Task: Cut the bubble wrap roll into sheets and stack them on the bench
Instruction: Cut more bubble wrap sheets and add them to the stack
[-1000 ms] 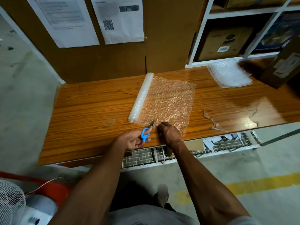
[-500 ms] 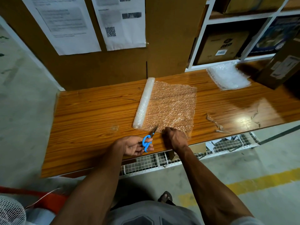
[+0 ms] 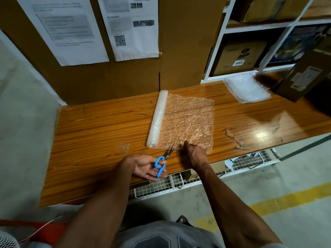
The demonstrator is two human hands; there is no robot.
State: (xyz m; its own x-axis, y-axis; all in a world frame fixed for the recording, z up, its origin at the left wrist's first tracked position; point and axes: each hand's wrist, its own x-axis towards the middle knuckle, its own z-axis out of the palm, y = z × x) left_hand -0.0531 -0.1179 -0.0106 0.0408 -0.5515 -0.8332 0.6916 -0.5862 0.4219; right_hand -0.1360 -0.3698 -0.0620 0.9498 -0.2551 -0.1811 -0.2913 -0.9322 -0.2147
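While the bench (image 3: pixel 100 133) holds all items, entries run from its left end. Left hand (image 3: pixel 146 166): at the front edge, palm up, fingers loosely curled through the blue scissors (image 3: pixel 162 162); blades slightly parted, tips now at the near edge of the sheet, closer than a second ago. Bubble wrap roll (image 3: pixel 157 119): mid-bench, running front to back, with an unrolled sheet (image 3: pixel 188 120) lying flat to its right. Right hand (image 3: pixel 194 153): fingers curled, pressing the sheet's near edge down as before. Stack of cut sheets (image 3: pixel 248 91): back right. Judgement: the cut beside the roll is about to begin.
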